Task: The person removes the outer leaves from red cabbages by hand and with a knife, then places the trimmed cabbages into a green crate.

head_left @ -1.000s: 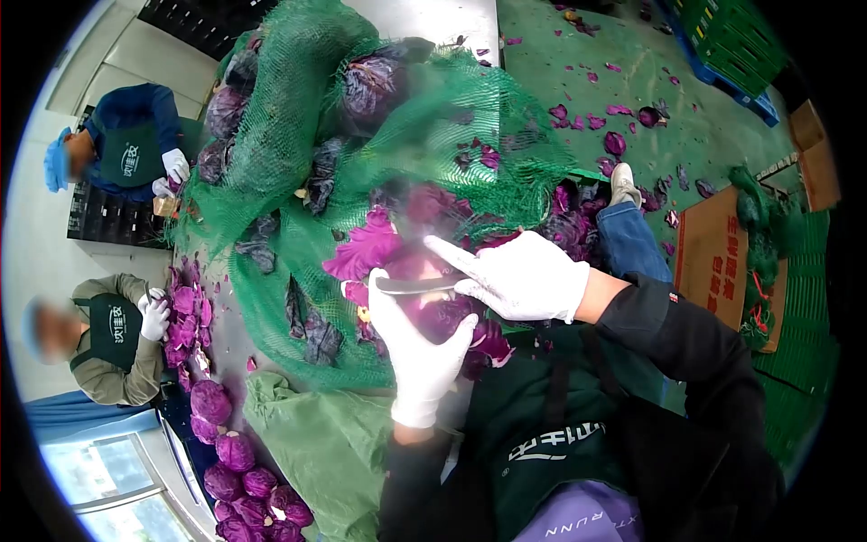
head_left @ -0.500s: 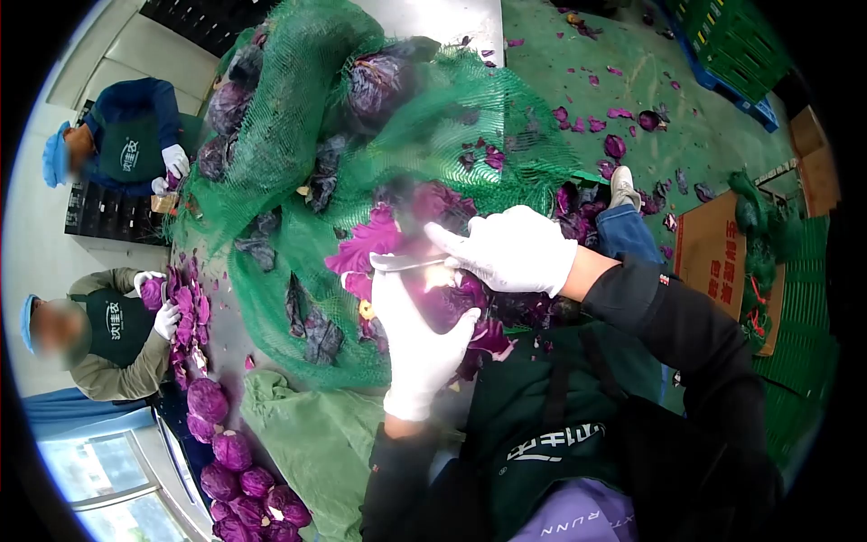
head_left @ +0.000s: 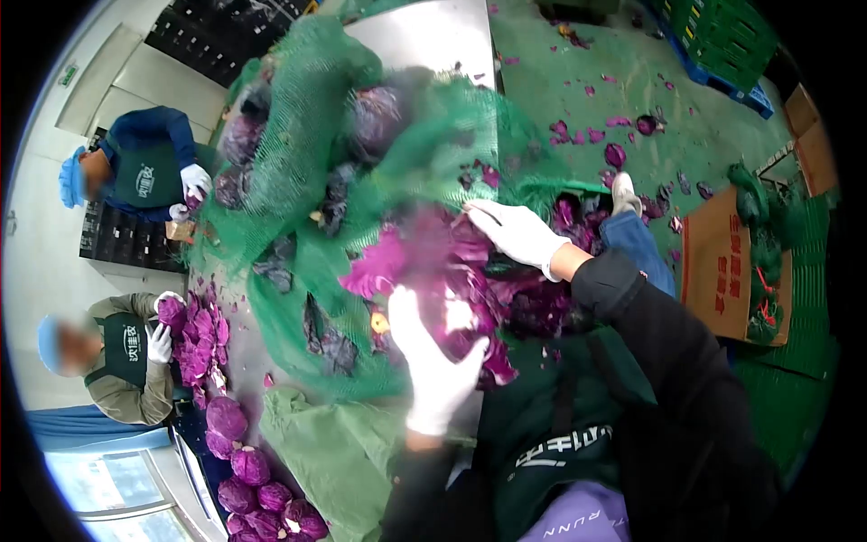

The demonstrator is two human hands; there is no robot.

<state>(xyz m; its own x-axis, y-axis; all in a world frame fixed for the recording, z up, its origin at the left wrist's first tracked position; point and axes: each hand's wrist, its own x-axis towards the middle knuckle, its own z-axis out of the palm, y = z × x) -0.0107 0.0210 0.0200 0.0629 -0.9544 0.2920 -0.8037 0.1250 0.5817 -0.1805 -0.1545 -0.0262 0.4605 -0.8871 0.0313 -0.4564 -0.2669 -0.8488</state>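
Note:
A purple cabbage [head_left: 459, 312] with a pale cut stem end sits in the middle, its loose outer leaves [head_left: 375, 264] spreading to the left and top. Around its lower left side is my left hand [head_left: 438, 366], in a white glove, thumb and fingers apart with the cabbage between them. My right hand [head_left: 522, 237], also gloved in white, is at the upper right of the cabbage with its fingers stretched out against the leaves. Blur hides part of the cabbage top. No knife shows.
Green mesh netting [head_left: 302, 144] with more cabbages covers the table [head_left: 424, 36]. Peeled cabbages [head_left: 237, 497] are heaped at lower left beside a green cloth [head_left: 334, 443]. Two co-workers [head_left: 144, 181] handle cabbages at left. A cardboard box [head_left: 713, 262] and crates stand right.
The thin blade seen between my hands is out of sight. My right hand has moved slightly up, its fingers now straighter. My left hand has shifted a little right and down. The view has shifted.

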